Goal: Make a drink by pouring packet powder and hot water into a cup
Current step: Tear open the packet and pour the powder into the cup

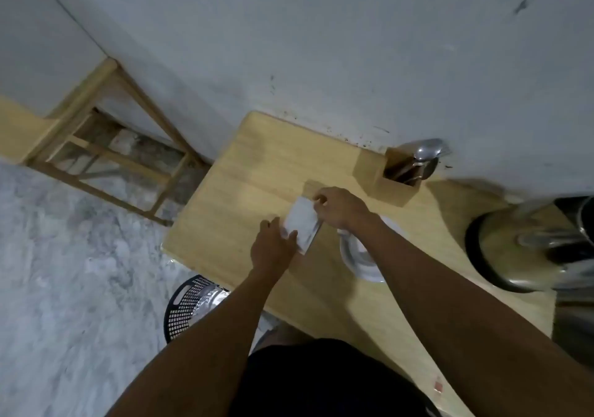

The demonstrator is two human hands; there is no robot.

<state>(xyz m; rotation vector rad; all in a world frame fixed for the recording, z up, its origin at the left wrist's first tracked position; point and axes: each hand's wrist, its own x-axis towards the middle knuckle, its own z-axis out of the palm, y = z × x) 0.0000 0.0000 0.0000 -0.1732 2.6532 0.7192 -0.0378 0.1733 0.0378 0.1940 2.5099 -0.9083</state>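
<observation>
Over the wooden table [244, 172] both my hands hold a small white powder packet [302, 220]. My left hand [273, 246] grips its lower end, and my right hand [340, 208] pinches its upper corner. A white cup [360, 256] stands on the table just right of the packet, partly hidden under my right forearm. At the right edge stands a shiny metal kettle [520, 249] with a black rim, blurred.
A wooden holder [385, 175] with metal utensils stands at the back of the table by the wall. A black perforated basket [189, 304] with foil inside sits on the marble floor at the table's left corner. A wooden rack [106, 156] leans at the wall, left.
</observation>
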